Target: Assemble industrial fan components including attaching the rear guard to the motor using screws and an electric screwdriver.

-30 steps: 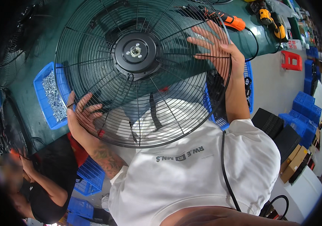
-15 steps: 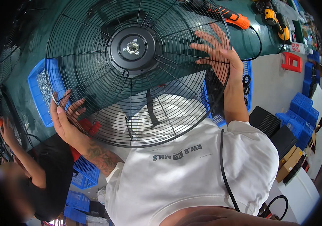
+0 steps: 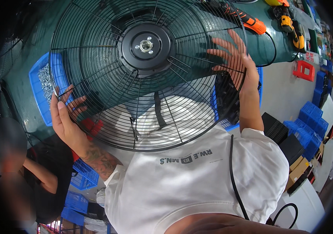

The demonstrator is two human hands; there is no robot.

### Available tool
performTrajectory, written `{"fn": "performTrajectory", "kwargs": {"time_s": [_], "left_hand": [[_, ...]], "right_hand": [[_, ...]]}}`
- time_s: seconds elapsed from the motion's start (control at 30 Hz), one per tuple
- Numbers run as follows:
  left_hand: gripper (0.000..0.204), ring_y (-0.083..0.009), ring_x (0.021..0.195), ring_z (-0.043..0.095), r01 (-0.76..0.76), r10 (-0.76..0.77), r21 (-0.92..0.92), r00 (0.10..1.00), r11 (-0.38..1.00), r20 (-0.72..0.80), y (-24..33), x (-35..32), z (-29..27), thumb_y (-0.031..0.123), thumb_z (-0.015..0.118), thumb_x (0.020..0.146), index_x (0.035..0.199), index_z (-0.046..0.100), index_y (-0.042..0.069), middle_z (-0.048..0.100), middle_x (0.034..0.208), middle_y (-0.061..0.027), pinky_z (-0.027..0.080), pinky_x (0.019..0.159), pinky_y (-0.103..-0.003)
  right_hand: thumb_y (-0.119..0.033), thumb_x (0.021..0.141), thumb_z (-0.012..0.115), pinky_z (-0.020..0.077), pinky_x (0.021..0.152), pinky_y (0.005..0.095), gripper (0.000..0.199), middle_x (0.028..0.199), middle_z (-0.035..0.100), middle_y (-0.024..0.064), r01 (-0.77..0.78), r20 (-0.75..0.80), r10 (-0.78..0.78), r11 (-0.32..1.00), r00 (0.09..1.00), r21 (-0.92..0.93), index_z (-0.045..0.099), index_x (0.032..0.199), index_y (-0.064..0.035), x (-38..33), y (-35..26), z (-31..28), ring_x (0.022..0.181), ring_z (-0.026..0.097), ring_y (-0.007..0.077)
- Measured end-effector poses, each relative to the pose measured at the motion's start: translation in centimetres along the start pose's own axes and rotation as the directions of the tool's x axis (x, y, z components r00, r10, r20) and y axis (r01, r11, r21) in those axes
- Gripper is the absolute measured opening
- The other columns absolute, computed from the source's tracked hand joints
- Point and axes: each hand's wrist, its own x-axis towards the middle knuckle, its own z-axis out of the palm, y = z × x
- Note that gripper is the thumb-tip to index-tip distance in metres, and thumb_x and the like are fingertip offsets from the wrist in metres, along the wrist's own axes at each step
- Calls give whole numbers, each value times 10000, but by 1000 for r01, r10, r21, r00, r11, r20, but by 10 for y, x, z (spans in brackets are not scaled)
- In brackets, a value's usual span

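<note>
We hold the black fan guard [image 3: 158, 48] before our shirt [image 3: 197, 183], partly over the green surface [image 3: 287, 48], left hand [image 3: 68, 128] pinching its rim, right hand [image 3: 249, 78] clasping the opposite edge, fingers spread behind the wires.

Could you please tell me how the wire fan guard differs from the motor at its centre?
The wire fan guard is an open grille of thin wires; the motor has a solid housing. The guard spans far wider than the motor. The left hand and right hand are at the guard's rim, while neither touches the motor. Both guard and motor are black and round.
</note>
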Motion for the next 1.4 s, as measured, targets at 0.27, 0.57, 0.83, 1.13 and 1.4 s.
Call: {"fn": "performTrajectory", "kwargs": {"time_s": [0.27, 0.57, 0.83, 1.13, 1.4], "left_hand": [[369, -171, 839, 665, -191, 253, 641, 967, 743, -5, -10, 44, -86, 177, 661, 1012, 1325, 640, -17, 737, 1106, -133, 536, 766, -307], [349, -418, 920, 668, -512, 123, 734, 848, 446, 516, -20, 100, -64, -3, 661, 861, 1206, 608, -13, 684, 1048, -242, 530, 838, -466], [121, -124, 730, 619, 79, -173, 305, 940, 949, 294, -17, 102, -95, 83, 608, 1013, 1087, 683, 22, 684, 969, -60, 527, 654, -256], [214, -46, 585, 459, 316, -280, -90, 918, 945, 281, 0, 121, -111, 282, 541, 1077, 1021, 605, 86, 548, 786, 8, 332, 491, -210], [319, -5, 470, 272, 272, -326, 201, 888, 941, 325, 9, 133, -110, 358, 572, 1071, 912, 613, 85, 346, 601, 100, 193, 409, -210]], "right_hand": [[-504, 1071, 435, 563, 667, 316, 612, 1178, 714, 121, -332, 11, 349, 881, 937, 338, 580, 1344, 24, 63, -17, -118, 900, 693, 197], [-629, 1036, 467, 585, 653, 183, 777, 1249, 718, 171, -421, -268, 461, 886, 846, 193, 540, 1375, 67, 126, -19, -86, 959, 748, 130], [-600, 1010, 537, 538, 665, 190, 678, 1157, 740, 108, -334, -391, 369, 929, 843, 157, 634, 1307, 1, 125, -6, -73, 860, 722, 105], [-654, 1015, 459, 496, 667, 292, 709, 903, 683, 110, -19, -375, 18, 1000, 927, 0, 618, 1252, -6, 95, 8, -49, 710, 600, 173], [-604, 1043, 456, 531, 695, 317, 665, 935, 690, 152, 129, -435, -106, 991, 894, 24, 587, 1257, 12, 84, 17, -48, 747, 620, 209]]}}
